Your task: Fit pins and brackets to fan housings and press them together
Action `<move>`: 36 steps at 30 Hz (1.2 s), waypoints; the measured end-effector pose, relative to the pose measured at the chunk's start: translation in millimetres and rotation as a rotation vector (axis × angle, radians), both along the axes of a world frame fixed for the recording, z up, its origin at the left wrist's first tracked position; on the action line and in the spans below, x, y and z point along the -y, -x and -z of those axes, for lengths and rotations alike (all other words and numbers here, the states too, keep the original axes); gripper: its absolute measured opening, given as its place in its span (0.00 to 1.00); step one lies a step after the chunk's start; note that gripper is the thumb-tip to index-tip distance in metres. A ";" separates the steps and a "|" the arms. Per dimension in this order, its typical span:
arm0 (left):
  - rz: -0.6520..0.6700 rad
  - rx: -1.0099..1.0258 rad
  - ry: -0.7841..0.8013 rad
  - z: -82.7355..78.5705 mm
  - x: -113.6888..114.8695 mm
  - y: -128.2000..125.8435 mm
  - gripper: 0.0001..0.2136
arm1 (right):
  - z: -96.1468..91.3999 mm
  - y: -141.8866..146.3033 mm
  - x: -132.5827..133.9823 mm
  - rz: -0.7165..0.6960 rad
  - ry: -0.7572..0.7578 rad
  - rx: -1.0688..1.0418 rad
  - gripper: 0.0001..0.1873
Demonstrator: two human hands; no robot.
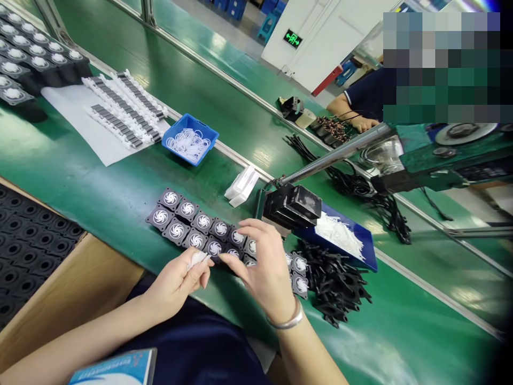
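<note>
My left hand (178, 283) is closed around a small bunch of thin white pieces (197, 260), which look like plastic rings partly hidden by the fingers. Just to its right, my right hand (266, 267) hovers with thumb and fingers spread, nothing visible between them. Under and behind both hands, square black pump-like housings (177, 231) with white swirl-shaped impellers stand in two rows on the green bench. My right hand covers some of them. A blue bin (208, 128) beyond the rows holds a heap of white rings (188, 143).
Black plastic parts (340, 283) lie piled at right, beside a blue tray (371, 256) of white strips. Black blocks (292, 206) and white boxes (242, 186) stand behind. Shafted parts (124, 109) lie on paper at left. A press (449, 160) and another person's hand (364, 124) are across.
</note>
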State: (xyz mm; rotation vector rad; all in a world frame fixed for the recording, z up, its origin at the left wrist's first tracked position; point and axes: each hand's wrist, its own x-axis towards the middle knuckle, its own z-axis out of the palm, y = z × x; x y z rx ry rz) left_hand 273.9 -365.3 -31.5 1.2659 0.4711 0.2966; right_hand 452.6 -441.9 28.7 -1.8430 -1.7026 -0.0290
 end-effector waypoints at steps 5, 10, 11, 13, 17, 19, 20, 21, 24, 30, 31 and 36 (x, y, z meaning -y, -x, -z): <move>0.025 0.009 -0.100 -0.5 -0.9 1.3 0.16 | -5.7 12.3 -4.7 -0.234 0.145 -0.283 0.06; -0.017 0.025 -0.105 1.6 -1.4 3.0 0.17 | -4.2 18.6 -13.1 -0.224 0.156 -0.410 0.09; -0.040 0.026 -0.094 1.4 -1.8 3.2 0.17 | -5.7 17.6 -15.4 -0.234 0.152 -0.420 0.09; -0.101 0.025 -0.054 0.3 -3.1 3.5 0.17 | -9.1 14.0 -21.2 -0.206 0.109 -0.472 0.09; -0.198 0.030 0.009 -1.7 -6.9 5.7 0.17 | -9.0 5.0 -37.4 0.036 0.000 -0.491 0.04; -0.203 0.036 0.022 -0.5 -8.1 7.9 0.17 | -3.8 2.3 -45.7 0.062 0.013 -0.375 0.05; -0.200 0.037 0.027 0.6 -8.4 9.1 0.17 | -0.5 1.6 -49.1 0.044 0.023 -0.312 0.05; -0.196 0.037 0.029 1.8 -8.5 10.3 0.17 | 2.8 1.4 -51.8 0.020 0.027 -0.260 0.06; -0.181 0.029 0.025 5.0 -8.5 13.0 0.17 | 10.3 2.0 -55.5 -0.016 0.018 -0.161 0.08; -0.155 0.030 0.040 2.7 -11.4 12.1 0.17 | 16.2 1.1 -56.5 -0.054 0.022 -0.070 0.07; -0.149 0.030 0.042 2.1 -11.8 11.7 0.17 | 16.6 0.5 -57.4 -0.071 0.031 -0.045 0.07; -0.122 0.036 0.055 1.6 -11.3 11.6 0.17 | 3.3 -2.3 -57.2 -0.010 -0.023 0.110 0.09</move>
